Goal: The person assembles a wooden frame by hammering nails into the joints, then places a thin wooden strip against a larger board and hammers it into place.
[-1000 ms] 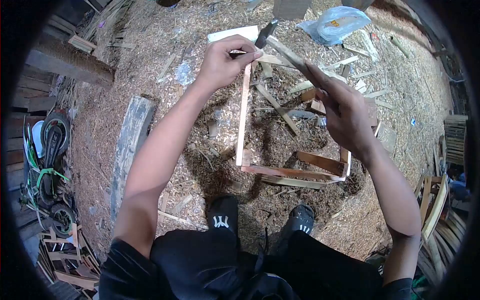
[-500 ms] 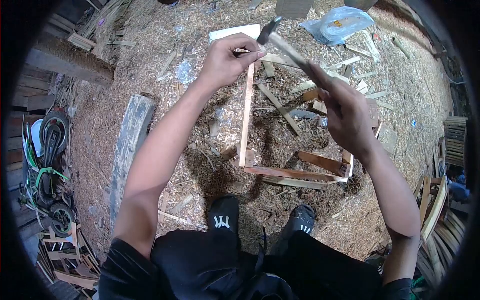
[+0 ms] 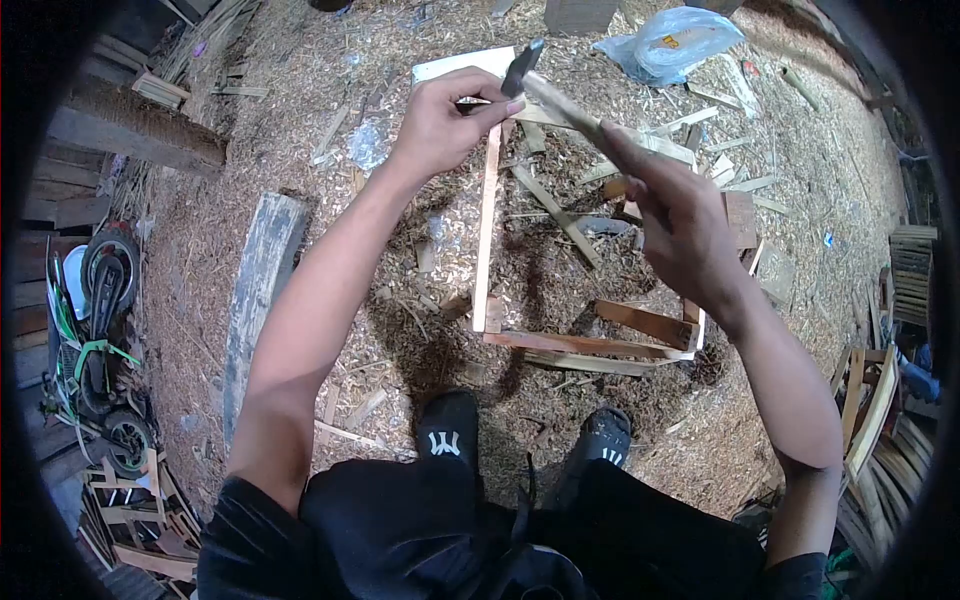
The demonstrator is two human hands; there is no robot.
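Observation:
My right hand (image 3: 690, 225) grips a hammer (image 3: 568, 108) by its handle. The hammer's dark head is up at the far left corner of a wooden frame (image 3: 487, 230), right beside the fingertips of my left hand (image 3: 445, 122). Thumb and forefinger of that hand are pinched together at this corner; whatever they hold is too small or hidden to make out. The frame, built of thin wooden strips, lies in front of my feet. A white board (image 3: 462, 66) shows behind my left hand.
Wood shavings and loose offcuts cover the ground. A clear plastic bag (image 3: 672, 48) lies at the far right, and a thick weathered plank (image 3: 264, 290) lies to my left. At the left edge stands a green motorbike (image 3: 95, 350); piled wood (image 3: 885, 470) is at the right.
The hammer head has come slightly down and left, closer to the left fingertips. My right hand shifted a little with it; the left hand keeps its pinch at the corner.

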